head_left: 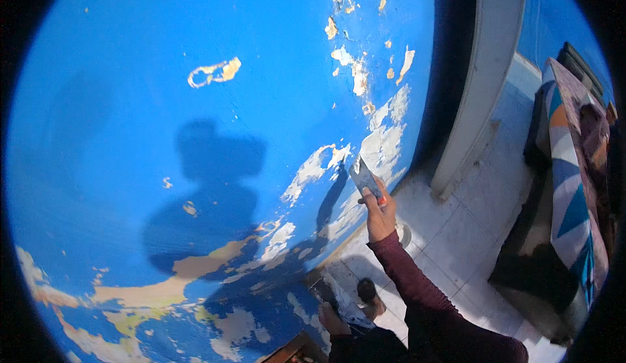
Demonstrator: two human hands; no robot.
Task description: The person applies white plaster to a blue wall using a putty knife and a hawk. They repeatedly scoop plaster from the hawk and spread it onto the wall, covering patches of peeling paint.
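Maroon sleeve: the right sleeve (417, 278) rises from the near edge toward the blue wall (130, 102).
Right hand: of the two hands, the right hand (379, 218) is closed round a scraper (360, 175), fingers wrapped at its handle end.
Scraper: a flat grey blade, pointing away from the person, its tip just beside the pale bare patch (381, 146) at the wall's right side.
Left hand: low and near, the left hand (334, 320) is partly curled beside a flat grey piece (349, 307); in this shade I cannot tell whether it grips it.
Peeled paint: ragged beige areas run along the wall's lower left.
Floor: pale tiles (456, 229) to the right.
Far right: a patterned cloth (566, 180), past a whitish frame (486, 56).
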